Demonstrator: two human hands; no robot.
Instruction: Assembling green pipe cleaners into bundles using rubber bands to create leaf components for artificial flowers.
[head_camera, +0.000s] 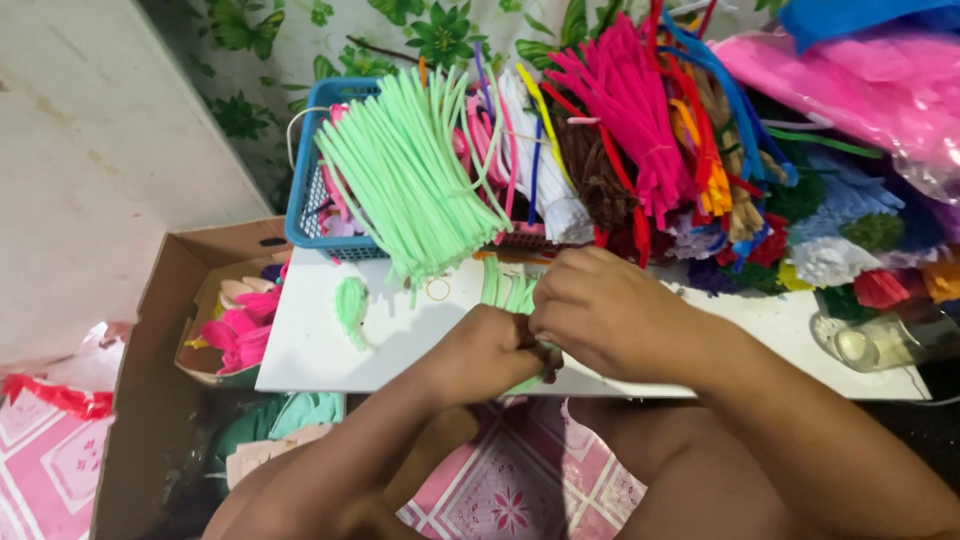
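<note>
Right now, seen from the head camera, the left hand and right hand are pressing together, both curled tight around pale green pipe cleaners at the near edge of the white board. Beyond the knuckles, a blue basket is crowding the board; bare board is lying leftward.

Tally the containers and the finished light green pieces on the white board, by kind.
Blue plastic basket: 1
Cardboard box: 1
Clear glass jar: 1
Finished light green leaf shape lying free on the white board: 1
Total: 4
</note>
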